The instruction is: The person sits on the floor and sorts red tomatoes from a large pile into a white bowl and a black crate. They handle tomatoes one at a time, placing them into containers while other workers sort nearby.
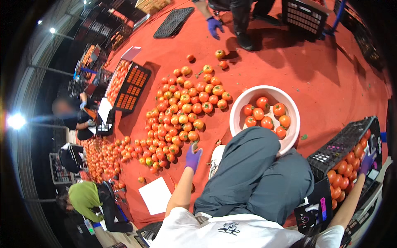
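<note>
My left hand (193,157), in a purple glove, is at the near edge of a big pile of red and orange tomatoes (182,111) on the floor. Its thumb and fingers are apart, with nothing seen between them. Far to the right, my right hand (366,163), gloved alike, is over a black crate (316,202) holding several rows of tomatoes (345,173). The fingers look stretched out at the crate's far side; part of them is hard to make out. Beyond my knees stands a round pale pink tub (235,112) with several tomatoes inside.
Red carpet (264,66) covers the floor. A white sheet (155,195) lies left of my arm. A tilted black crate of tomatoes (131,87) stands beyond the pile. A co-worker's gloved hand (214,28) hangs at the top; other people (89,202) work at the left.
</note>
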A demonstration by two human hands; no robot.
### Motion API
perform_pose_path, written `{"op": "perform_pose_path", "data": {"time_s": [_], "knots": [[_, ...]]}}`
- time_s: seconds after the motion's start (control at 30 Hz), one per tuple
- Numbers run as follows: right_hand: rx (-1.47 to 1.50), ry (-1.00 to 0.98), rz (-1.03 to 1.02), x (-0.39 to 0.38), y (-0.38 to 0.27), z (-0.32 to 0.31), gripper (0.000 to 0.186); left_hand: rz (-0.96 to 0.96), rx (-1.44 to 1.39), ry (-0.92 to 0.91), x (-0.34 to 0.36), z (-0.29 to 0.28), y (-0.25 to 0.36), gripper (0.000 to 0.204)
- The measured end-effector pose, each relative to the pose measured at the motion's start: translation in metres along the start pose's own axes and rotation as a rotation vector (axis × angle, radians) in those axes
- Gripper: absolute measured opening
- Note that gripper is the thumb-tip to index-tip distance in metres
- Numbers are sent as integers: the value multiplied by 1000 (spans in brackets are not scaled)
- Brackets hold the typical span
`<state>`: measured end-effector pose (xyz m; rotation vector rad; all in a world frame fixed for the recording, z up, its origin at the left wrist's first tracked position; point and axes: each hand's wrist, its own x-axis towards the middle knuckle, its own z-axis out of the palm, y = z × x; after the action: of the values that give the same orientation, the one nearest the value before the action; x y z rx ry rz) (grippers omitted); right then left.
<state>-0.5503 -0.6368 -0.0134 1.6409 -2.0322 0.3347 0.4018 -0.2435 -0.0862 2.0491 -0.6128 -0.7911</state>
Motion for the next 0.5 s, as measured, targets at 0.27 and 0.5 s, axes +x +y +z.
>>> {"op": "perform_pose_path", "data": {"time_s": [0.27,0.5], "knots": [[677,-220,-318,-59,-365,-266,46,237,399,241,124,94,16,80],[786,-459,-122,-141,-397,-286,46,-254,634,156,224,139,86,107]]}}
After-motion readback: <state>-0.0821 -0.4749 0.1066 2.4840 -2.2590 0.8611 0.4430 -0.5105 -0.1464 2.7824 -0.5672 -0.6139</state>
